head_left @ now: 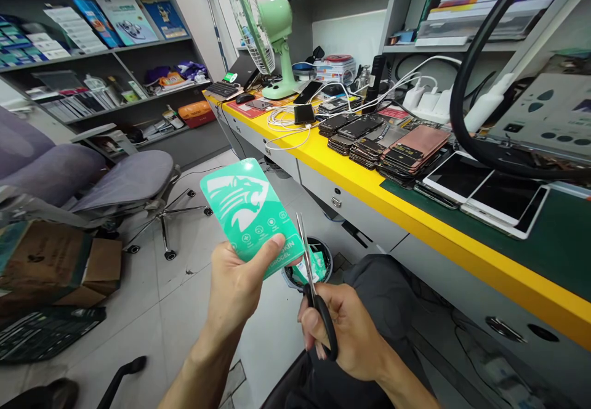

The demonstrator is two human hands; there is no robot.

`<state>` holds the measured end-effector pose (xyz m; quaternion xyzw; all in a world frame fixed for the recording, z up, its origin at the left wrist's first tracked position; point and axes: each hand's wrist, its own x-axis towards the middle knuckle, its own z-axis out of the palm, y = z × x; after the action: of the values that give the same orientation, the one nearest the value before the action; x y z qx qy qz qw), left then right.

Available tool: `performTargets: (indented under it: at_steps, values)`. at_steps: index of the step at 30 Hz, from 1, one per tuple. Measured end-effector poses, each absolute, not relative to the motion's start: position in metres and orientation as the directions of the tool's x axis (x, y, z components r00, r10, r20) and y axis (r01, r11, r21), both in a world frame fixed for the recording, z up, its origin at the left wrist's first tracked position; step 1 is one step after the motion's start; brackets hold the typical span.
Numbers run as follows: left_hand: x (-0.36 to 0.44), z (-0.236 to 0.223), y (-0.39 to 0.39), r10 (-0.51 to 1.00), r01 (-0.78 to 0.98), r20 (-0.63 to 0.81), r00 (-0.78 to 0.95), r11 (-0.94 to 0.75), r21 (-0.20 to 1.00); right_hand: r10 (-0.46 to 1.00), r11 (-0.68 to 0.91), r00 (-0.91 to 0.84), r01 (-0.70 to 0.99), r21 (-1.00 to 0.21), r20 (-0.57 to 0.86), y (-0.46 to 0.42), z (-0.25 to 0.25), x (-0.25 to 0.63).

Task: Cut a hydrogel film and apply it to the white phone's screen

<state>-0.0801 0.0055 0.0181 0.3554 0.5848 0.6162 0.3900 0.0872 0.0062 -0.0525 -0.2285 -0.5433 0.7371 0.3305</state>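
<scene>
My left hand (240, 283) pinches a flat teal packet (244, 212) with a white animal emblem and the word "SKIN" near its lower edge, thumb on top. A pair of scissors (308, 264) with black handles is in my right hand (346, 329), fingers in the loops. The blades point up and stand close along the packet's lower right edge; whether they touch it I cannot tell. Below the hands a waste bin (329, 267) holds teal and white wrappers (317, 267).
On the right runs a yellow-edged workbench (341, 169) bearing stacks of phone parts (367, 141), white-framed screens (475, 184), cables and a green fan (277, 21). To the left are a grey swivel chair (124, 178), a cardboard box (50, 255) and shelves (115, 52).
</scene>
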Motion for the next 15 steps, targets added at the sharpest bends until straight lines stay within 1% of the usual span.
performTargets:
  at_steps: [6,9,12,15]
  values:
    - [-0.085,0.021,0.008,0.917,-0.069,-0.06,-0.395,0.036,0.997,0.729,-0.307,-0.678,-0.209,-0.929,-0.089,0.003,-0.062,0.082]
    - [-0.087,0.02,0.011,0.913,-0.105,-0.063,-0.403,0.022,0.994,0.724,-0.334,-0.679,-0.192,-0.923,-0.121,0.003,-0.066,0.079]
    - [-0.085,0.02,0.013,0.912,-0.17,-0.056,-0.407,-0.015,0.985,0.732,-0.356,-0.669,-0.217,-0.909,-0.127,0.005,-0.066,0.078]
    - [-0.08,0.023,0.013,0.914,-0.184,-0.047,-0.404,-0.031,0.982,0.758,-0.322,-0.647,-0.258,-0.911,-0.085,0.007,-0.06,0.081]
